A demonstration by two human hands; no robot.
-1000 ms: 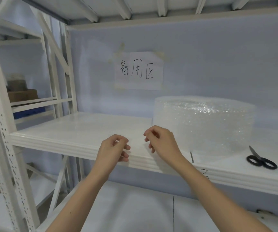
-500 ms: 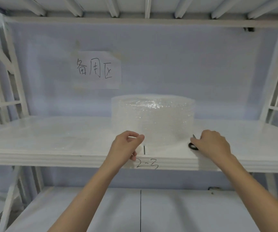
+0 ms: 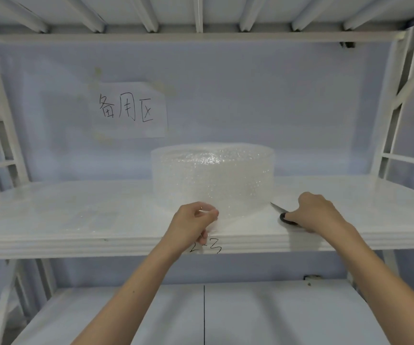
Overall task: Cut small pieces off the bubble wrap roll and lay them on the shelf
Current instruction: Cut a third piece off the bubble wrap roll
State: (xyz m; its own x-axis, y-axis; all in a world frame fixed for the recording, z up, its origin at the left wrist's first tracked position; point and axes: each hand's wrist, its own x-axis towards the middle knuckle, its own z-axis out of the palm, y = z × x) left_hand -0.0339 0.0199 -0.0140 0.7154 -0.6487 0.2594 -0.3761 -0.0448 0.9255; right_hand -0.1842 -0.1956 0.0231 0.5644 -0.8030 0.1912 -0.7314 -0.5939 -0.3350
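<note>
Pinching the bubble wrap (image 3: 213,180) above "2-3", left hand (image 3: 192,226); right hand (image 3: 318,214) grips scissors (image 3: 281,214).

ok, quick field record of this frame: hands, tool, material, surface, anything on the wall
left hand: pinching the loose end of the bubble wrap at the shelf's front edge
right hand: closed over the scissors' handles
scissors: lying on the shelf right of the roll, blade tip pointing toward it
bubble wrap roll: standing on end, mid-shelf
shelf: white, "2-3" handwritten on front lip
paper sign: taped to back wall, handwritten characters
cut pieces: none clearly visible
</note>
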